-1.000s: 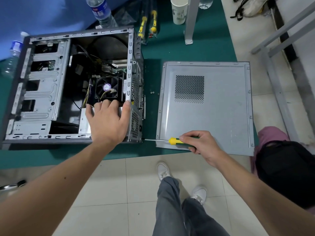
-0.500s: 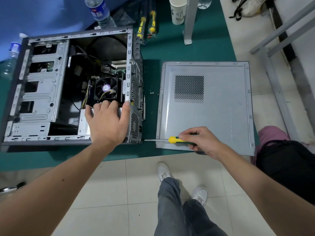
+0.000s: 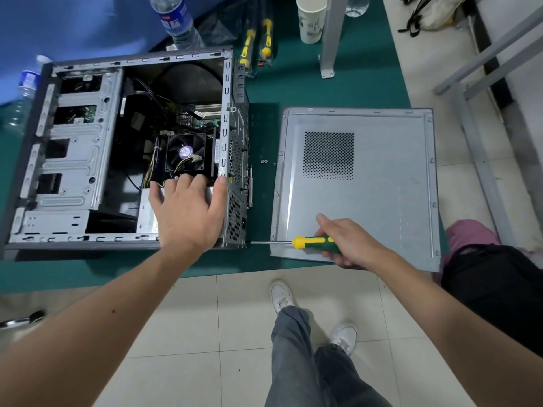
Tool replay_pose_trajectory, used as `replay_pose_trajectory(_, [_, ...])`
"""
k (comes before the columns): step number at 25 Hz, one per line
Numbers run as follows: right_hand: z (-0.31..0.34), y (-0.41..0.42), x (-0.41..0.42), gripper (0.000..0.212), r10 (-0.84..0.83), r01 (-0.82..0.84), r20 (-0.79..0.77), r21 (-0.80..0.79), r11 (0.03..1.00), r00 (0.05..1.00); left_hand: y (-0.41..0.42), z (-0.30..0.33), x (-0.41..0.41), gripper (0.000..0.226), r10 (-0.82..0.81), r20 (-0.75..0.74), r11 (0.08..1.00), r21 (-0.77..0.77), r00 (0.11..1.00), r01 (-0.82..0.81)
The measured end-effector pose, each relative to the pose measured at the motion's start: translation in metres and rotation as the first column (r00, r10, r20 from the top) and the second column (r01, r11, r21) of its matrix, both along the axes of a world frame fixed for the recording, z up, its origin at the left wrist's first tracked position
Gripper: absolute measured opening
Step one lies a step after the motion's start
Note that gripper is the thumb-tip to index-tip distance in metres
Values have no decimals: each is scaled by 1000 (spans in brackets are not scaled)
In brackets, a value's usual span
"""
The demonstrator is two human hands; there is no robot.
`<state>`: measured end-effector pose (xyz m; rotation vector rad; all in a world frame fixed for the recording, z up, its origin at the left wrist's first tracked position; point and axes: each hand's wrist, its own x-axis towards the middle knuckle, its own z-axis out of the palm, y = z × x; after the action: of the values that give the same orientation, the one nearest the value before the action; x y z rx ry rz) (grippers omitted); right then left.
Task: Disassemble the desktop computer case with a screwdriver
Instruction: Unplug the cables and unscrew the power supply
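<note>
The open grey computer case (image 3: 73, 160) lies on its side on the green table, its fan and cables exposed. My left hand (image 3: 188, 212) rests flat on the power supply at the case's near right corner, fingers spread, thumb against the rear frame. My right hand (image 3: 349, 242) grips the green and yellow handle of a screwdriver (image 3: 311, 242). Its shaft lies level and its tip meets the lower rear corner of the case. The removed side panel (image 3: 379, 183) lies flat to the right, under my right hand.
Loose screws (image 3: 264, 161) lie on the green table (image 3: 338, 92) between case and panel. Two more screwdrivers (image 3: 257, 39), a paper cup (image 3: 311, 19), a water bottle (image 3: 176, 19) and a metal post (image 3: 330, 36) stand behind. A black bag (image 3: 499, 292) sits at the right.
My right hand has shifted its grip on the handle, with the forefinger lifted a little. The left hand and the case have stayed in place.
</note>
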<state>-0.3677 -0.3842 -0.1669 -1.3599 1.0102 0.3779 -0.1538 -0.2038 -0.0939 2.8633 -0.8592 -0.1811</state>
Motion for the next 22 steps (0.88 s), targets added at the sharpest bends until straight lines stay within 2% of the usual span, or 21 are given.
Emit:
replay_pose_trajectory(2, [-3,0,-3,28,50,-47,40,-78,996,998,0,0,0,53,0,-4,1000,1,1000,0])
replay_pose_trajectory(4, [-6,-1,-7,6,-31,52,194,-108,993,980,0,0,0,54,1,-3,1000,0,1000,-1])
replay_pose_trajectory(6, [-4,2,-10,20,-170,179,279,-5,984,945,0,0,0,53,2,-2,1000,0,1000,-2])
replay_pose_trajectory(8, [-2,6,-8,11,-206,201,181,42,979,962,0,0,0,53,3,0,1000,0,1000,-3])
replay_pose_trajectory(10, [-1,6,-6,36,-79,79,29,-32,996,996,0,-1,0,53,3,4,1000,0,1000,-3])
replay_pose_trajectory(11, [-2,5,-6,37,-24,26,25,-85,996,999,0,-1,0,53,4,3,1000,3,1000,-4])
replay_pose_trajectory(13, [-2,2,-4,13,-79,96,126,-135,986,989,0,-1,0,53,5,-1,1000,2,1000,-5])
replay_pose_trajectory(14, [-2,0,-4,6,-148,167,195,-85,982,970,0,-1,0,53,5,0,1000,-1,1000,-5])
replay_pose_trajectory(15, [-2,-1,-5,20,-239,242,252,21,970,938,0,-1,0,53,5,1,1000,-3,1000,-5])
replay_pose_trajectory(16, [0,-1,-4,24,-323,298,260,133,945,910,0,0,0,52,6,0,1000,-4,1000,-6])
replay_pose_trajectory(18, [4,-3,-1,10,-271,253,150,130,959,951,0,0,0,52,6,-4,1000,-3,1000,-6])
replay_pose_trajectory(20, [4,-4,0,35,-89,89,26,20,996,996,0,0,0,52,6,-5,1000,-2,1000,-6])
replay_pose_trajectory(21, [5,-4,1,32,-83,83,47,-6,997,995,-1,1,-1,52,4,-5,1000,-1,1000,-4])
replay_pose_trajectory(22, [3,-5,0,17,-148,149,94,-6,989,984,-1,1,-1,52,4,-6,1000,-1,1000,-4])
